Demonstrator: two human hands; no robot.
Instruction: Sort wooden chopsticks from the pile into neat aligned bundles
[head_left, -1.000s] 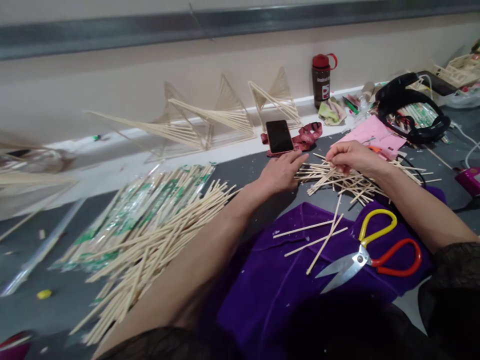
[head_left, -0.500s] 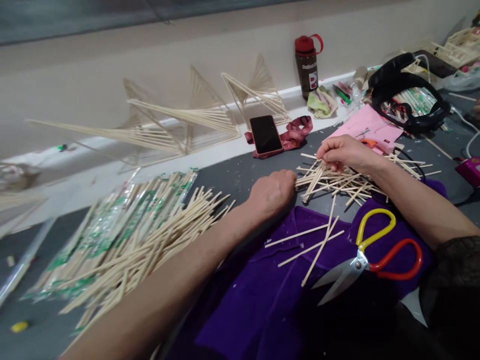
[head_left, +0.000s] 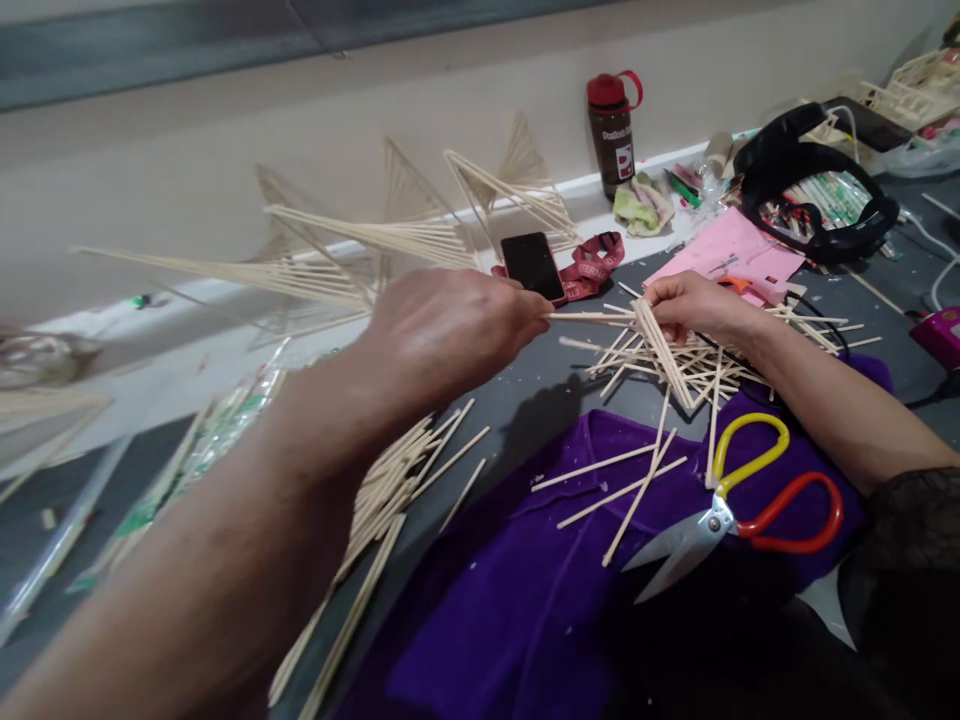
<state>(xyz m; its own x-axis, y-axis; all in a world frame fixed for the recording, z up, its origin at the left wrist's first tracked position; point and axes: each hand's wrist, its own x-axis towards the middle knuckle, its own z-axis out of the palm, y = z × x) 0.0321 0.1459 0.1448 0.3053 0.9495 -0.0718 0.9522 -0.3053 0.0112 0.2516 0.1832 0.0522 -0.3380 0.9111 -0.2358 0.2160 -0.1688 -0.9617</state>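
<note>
My left hand (head_left: 465,315) is raised over the table, its fingers closed on the end of a thin wooden stick (head_left: 589,317) that points right. My right hand (head_left: 686,305) pinches a small bundle of sticks (head_left: 661,350) slanting down to the right, and the far end of the left hand's stick meets it. Under and beside my right hand lies a loose heap of short sticks (head_left: 701,370). Nearer to me, scissors (head_left: 716,522) with one yellow and one red handle lie open on purple cloth (head_left: 517,580), beside a few loose sticks (head_left: 626,492).
Longer sticks (head_left: 397,480) and plastic-wrapped packs (head_left: 176,485) lie at the left. Along the wall stand stick frames (head_left: 390,235) and a bottle (head_left: 611,140). A phone (head_left: 532,265) with a red strap (head_left: 596,262), pink paper (head_left: 720,255) and a black headset (head_left: 821,235) lie behind.
My left hand has risen and moved left, now with a stick drawn out from it. The bundle at my right hand has swung to slant down rightward.
</note>
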